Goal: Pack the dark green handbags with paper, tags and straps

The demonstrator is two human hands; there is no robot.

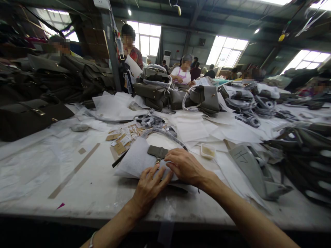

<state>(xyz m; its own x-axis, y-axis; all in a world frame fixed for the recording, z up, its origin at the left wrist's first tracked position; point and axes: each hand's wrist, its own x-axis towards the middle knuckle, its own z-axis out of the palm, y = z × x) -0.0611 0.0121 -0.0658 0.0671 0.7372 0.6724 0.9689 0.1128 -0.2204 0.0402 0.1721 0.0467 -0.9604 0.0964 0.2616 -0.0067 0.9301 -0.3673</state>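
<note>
A handbag wrapped in white paper point(134, 159) lies in front of me, and its grey-brown closure tab point(153, 150) shows on top. A gold clasp point(158, 160) hangs from the tab. My left hand point(150, 186) rests on the paper with its fingers spread, the fingertips close below the clasp. Curled over the right part of the tab is my right hand point(186, 168), thumb and fingers drawn together there; that part of the tab is hidden. The bag's plastic-wrapped handle point(168, 133) arches behind both hands.
Cardboard tags point(119, 148) lie left of the handle. A small plastic tub point(207, 151) and a grey tape dispenser point(248, 168) stand to the right. Dark handbags point(31, 115) are piled left, and more bags point(152, 91) stand behind white sheets point(192, 131). Several people work beyond.
</note>
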